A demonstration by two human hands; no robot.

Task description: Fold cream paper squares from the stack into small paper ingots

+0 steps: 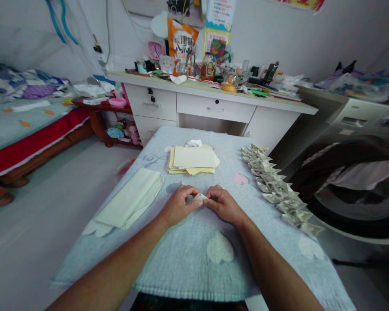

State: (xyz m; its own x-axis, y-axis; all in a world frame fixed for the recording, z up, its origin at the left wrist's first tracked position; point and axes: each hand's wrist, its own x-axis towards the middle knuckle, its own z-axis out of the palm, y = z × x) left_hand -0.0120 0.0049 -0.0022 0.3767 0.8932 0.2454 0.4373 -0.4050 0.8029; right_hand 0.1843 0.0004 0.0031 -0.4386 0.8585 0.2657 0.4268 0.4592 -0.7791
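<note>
Over the middle of the cloth-covered table (188,268), a small piece of folded pale paper (199,197) is pinched between both hands. My left hand (179,204) grips its left side with thumb and fingers. On its right end, my right hand (224,203) closes with thumb and curled fingers, hiding part of the paper. Beyond the hands lies a stack of cream and yellow paper sheets (194,157). Along the table's right side runs a row of folded paper pieces (275,185) with pointed ends. A larger folded pale sheet (131,198) rests left of my left hand.
A crumpled white tissue (193,143) sits behind the stack. Past the table stands a white desk (194,88) crowded with a jar (209,67), an orange snack bag (180,45) and a pink clock (155,50). A bed (29,116) is at left, a washing machine (352,125) at right.
</note>
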